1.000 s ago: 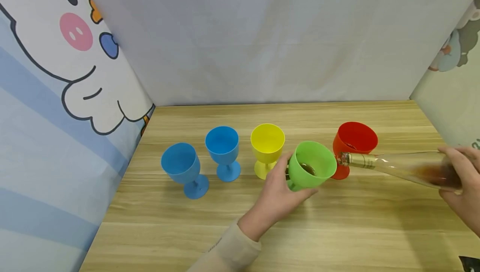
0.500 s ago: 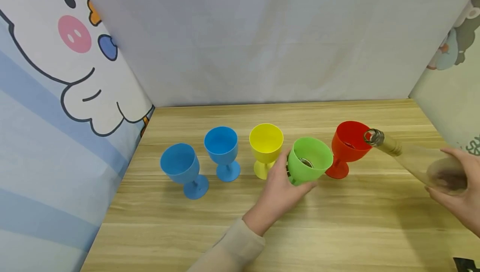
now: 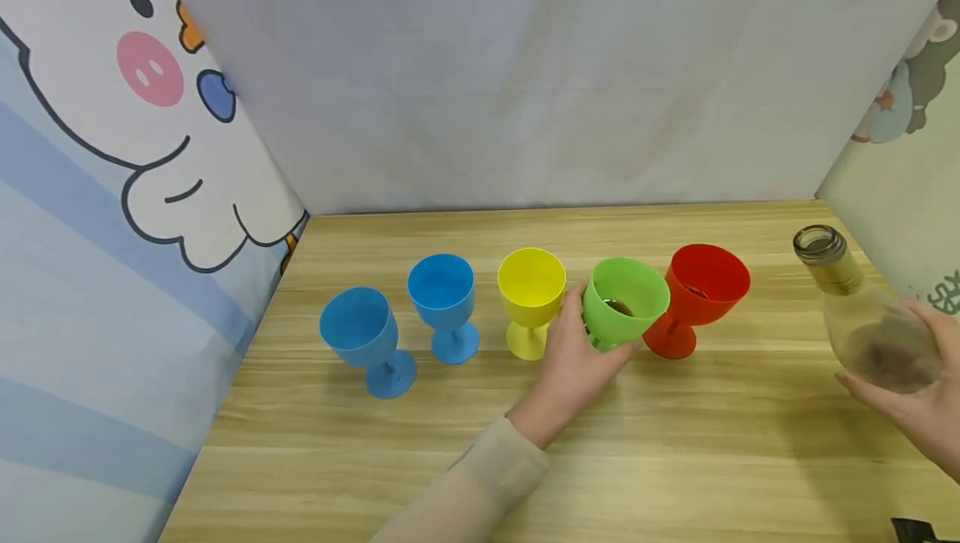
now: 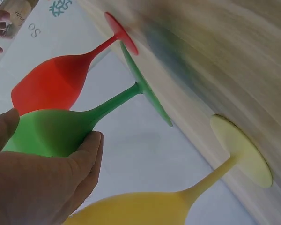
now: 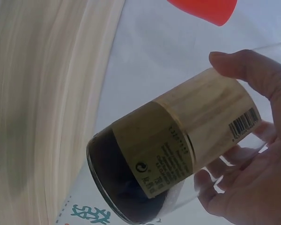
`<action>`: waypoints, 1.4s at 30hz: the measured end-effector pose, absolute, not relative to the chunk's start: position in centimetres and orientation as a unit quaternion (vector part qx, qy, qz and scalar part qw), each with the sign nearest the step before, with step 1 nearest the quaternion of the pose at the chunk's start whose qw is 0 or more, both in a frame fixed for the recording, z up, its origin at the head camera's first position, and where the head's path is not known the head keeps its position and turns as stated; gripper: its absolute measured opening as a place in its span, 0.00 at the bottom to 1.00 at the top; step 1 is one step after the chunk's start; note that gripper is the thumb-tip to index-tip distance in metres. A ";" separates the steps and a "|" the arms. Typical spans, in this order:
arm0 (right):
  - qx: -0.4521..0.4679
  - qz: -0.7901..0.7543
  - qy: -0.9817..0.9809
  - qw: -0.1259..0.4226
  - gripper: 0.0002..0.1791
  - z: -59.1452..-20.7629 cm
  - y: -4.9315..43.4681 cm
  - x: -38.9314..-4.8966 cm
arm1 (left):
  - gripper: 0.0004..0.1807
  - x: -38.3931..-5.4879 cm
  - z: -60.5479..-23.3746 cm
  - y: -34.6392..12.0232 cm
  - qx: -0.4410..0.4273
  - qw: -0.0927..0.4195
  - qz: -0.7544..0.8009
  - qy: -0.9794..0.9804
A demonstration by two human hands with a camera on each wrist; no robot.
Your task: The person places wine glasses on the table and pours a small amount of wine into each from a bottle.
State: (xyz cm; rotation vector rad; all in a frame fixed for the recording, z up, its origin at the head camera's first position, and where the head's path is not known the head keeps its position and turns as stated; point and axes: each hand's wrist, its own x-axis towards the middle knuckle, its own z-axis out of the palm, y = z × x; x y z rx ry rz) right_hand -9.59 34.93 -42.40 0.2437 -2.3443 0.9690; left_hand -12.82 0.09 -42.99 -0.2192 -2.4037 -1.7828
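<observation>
My left hand (image 3: 573,368) holds a green goblet (image 3: 624,328) round the bowl, thumb on one side and fingers on the other. Dark liquid lies in the bottom of this goblet. Its stem and foot show in the left wrist view, close to the tabletop. Behind it to the right is a red goblet (image 3: 705,306), also with some dark liquid inside. Out at the far right, my right hand (image 3: 926,397) grips a clear glass bottle (image 3: 862,310), mouth tilted up and away. The right wrist view shows its label (image 5: 154,145) and dark liquid near the base.
A yellow goblet (image 3: 531,306) stands just left of the green one. Further left are two blue goblets (image 3: 442,310), all on the wooden table (image 3: 675,468). A pale cloth wall (image 3: 555,85) closes off the back, and printed panels flank both sides.
The bottle has swung away from the green goblet to the right, from nearly level to mouth up. The green goblet has moved slightly back, away from me.
</observation>
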 end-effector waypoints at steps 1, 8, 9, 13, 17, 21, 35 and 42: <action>0.095 0.369 -0.876 0.296 0.52 -42.4 35.0 -9.6 | 0.46 -13.0 -43.0 0.3 -0.075 0.070 -0.592 -0.800; 0.086 0.388 -0.869 0.295 0.47 -41.9 34.8 -9.5 | 0.47 -13.7 -43.2 1.5 -0.059 0.075 -0.586 -0.805; 0.082 0.386 -0.871 0.292 0.45 -41.8 34.7 -9.5 | 0.47 -13.8 -43.2 1.7 -0.054 0.082 -0.585 -0.805; 0.072 0.374 -0.879 0.288 0.45 -41.6 34.6 -9.3 | 0.47 -14.3 -43.3 2.2 -0.037 0.096 -0.587 -0.803; 0.057 0.374 -0.881 0.284 0.48 -41.6 34.7 -9.2 | 0.47 -14.8 -43.5 2.4 -0.033 0.099 -0.587 -0.803; 0.048 0.380 -0.882 0.275 0.51 -41.9 34.8 -9.1 | 0.46 -15.4 -43.9 2.7 -0.034 0.106 -0.588 -0.801; 0.053 0.392 -0.873 0.284 0.48 -41.7 34.4 -8.8 | 0.47 -16.3 -45.2 2.5 -0.027 0.088 -0.598 -0.796; 0.035 0.395 -0.873 0.284 0.50 -41.5 34.2 -8.9 | 0.50 -16.5 -44.7 2.3 -0.027 0.071 -0.594 -0.801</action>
